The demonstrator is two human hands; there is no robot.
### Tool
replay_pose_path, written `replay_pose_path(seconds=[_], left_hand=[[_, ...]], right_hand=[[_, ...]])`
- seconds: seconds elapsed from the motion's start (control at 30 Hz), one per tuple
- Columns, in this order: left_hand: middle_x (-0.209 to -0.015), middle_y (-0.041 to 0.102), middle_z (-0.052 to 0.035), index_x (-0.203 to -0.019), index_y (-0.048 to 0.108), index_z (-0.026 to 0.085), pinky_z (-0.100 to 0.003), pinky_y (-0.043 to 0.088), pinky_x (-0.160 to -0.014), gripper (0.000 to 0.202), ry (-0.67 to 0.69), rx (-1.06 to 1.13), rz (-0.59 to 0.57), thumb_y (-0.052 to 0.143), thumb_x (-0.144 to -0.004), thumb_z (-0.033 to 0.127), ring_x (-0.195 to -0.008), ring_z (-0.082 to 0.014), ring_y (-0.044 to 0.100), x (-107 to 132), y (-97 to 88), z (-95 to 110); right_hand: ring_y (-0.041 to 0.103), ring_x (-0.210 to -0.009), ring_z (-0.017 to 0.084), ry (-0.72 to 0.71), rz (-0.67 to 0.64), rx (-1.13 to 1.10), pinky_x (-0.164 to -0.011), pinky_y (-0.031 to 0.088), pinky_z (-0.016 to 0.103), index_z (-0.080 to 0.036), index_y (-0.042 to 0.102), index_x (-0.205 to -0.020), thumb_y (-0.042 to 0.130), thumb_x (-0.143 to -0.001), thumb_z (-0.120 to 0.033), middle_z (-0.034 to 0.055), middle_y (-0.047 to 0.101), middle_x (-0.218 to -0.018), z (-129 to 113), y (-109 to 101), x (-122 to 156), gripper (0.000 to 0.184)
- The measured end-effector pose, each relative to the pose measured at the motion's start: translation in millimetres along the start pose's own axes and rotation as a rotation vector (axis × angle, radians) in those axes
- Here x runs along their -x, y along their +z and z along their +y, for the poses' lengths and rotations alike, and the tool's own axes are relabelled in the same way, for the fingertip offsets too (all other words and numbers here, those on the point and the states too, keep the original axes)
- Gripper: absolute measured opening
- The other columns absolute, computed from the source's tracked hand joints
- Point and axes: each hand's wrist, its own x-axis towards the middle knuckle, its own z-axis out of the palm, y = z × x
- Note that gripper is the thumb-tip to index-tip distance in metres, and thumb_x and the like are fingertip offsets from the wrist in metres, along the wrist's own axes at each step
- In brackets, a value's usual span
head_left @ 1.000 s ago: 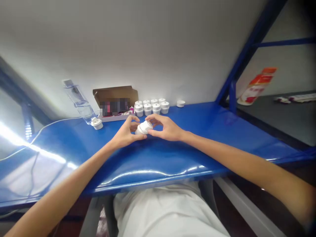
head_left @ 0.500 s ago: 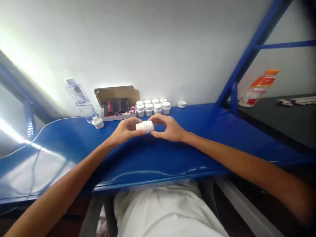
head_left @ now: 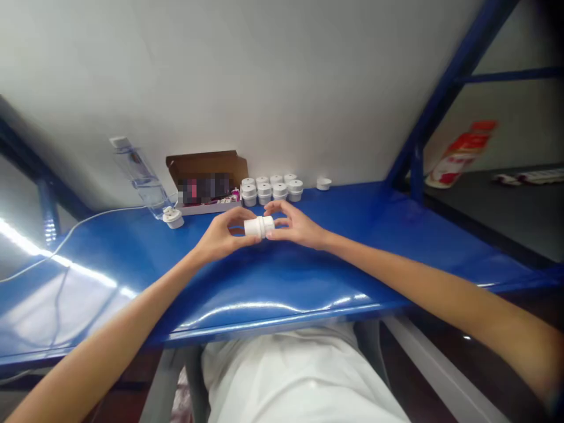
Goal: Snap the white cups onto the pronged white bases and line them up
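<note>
I hold a small white plastic jar [head_left: 258, 226] on its side above the blue table [head_left: 308, 276]. My left hand [head_left: 222, 235] pinches its left end between thumb and fingers. My right hand [head_left: 296, 225] grips the right end, the lid side, with fingertips closed on it. Both hands hover just above the table top, in front of a cluster of several similar white jars [head_left: 272, 188] standing against the wall.
A brown cardboard box [head_left: 205, 181] stands open at the back left. A clear bottle [head_left: 140, 176] leans beside it, with a white plug [head_left: 173, 218] and cable. One loose white cap [head_left: 323, 183] lies right of the jars. A blue frame post [head_left: 414, 164] rises at right.
The jar has turned from tilted to lying level between my hands. My fingers have shifted around its two ends; both hands stayed in the same place.
</note>
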Motion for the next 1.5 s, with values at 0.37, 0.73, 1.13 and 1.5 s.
replay_pose_path(seconds=[0.37,0.73,1.13,1.5], left_hand=[[-0.102,0.073,-0.0085,-0.104,0.068,0.015,-0.039,0.059,-0.087,0.052,-0.027,-0.039,0.015,0.088,-0.067,0.045,-0.094,-0.0249,0.071,-2,-1.4,-6],[-0.106,0.075,-0.0067,-0.11,0.066,0.02,-0.038,0.056,-0.09,0.045,0.151,-0.439,0.022,0.076,-0.079,0.051,-0.095,-0.0249,0.071,1,4.8,-5],[-0.109,0.071,-0.0111,-0.106,0.069,0.018,-0.04,0.05,-0.093,0.036,-0.143,-1.093,0.341,0.056,-0.087,0.046,-0.102,-0.0299,0.066,-8,-97.1,-7],[-0.11,0.071,-0.0163,-0.114,0.069,0.021,-0.045,0.051,-0.086,0.051,-0.472,-1.253,0.133,0.054,-0.081,0.056,-0.104,-0.0391,0.065,-4,-135.2,-24]], right_hand=[[0.071,-0.076,0.018,0.152,-0.029,-0.105,-0.063,0.059,0.028,-0.021,0.055,-0.115,0.079,-0.08,-0.04,0.0027,0.07,-0.09,1,0,-2,0.047],[0.066,-0.068,0.016,0.059,-0.068,0.104,-0.063,0.054,0.03,-0.017,0.071,-0.105,0.076,-0.08,-0.045,0.0047,0.073,-0.089,-2,-18,-13,0.038],[0.063,-0.1,0.026,0.053,0.668,0.933,-0.092,0.05,0.038,-0.018,0.063,-0.105,0.076,-0.074,-0.046,0.0117,0.065,-0.111,54,-149,-32,0.044],[0.058,-0.127,0.029,-0.039,0.272,0.844,-0.106,0.048,0.045,-0.014,0.059,-0.134,0.06,-0.084,-0.018,0.0166,0.056,-0.144,85,-152,-40,0.05]])
